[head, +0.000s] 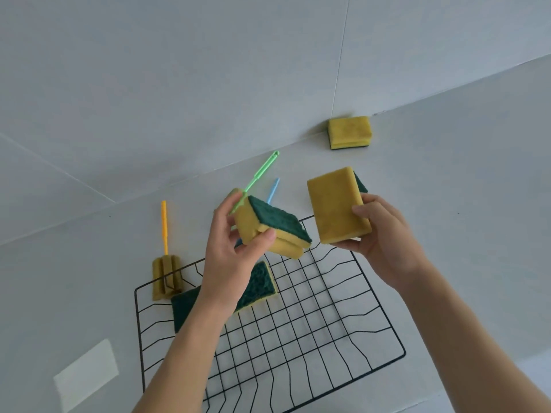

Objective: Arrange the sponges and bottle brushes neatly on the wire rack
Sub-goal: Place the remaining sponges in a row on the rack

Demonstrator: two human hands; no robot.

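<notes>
Pale grey counter (pixel 447 204) w/ tiled wall behind; black wire grid rack (pixel 313 323) laid flat on it. Left hand (pixel 232 251) is closed on a yellow sponge w/ dark green scrub side (pixel 269 231), held above rack. Right hand (pixel 378 231) is clamped on a second yellow sponge (pixel 335 204), yellow face up. Two green-topped sponges (pixel 259 284) lie in rack, partly hidden by left forearm. Yellow-handled foam bottle brush (pixel 164 263) rests at rack's left edge. Green brush handle (pixel 262 171) and blue handle (pixel 273 189) are partly blocked by left-hand sponge. Another yellow sponge (pixel 349 132) sits by wall, well apart.
</notes>
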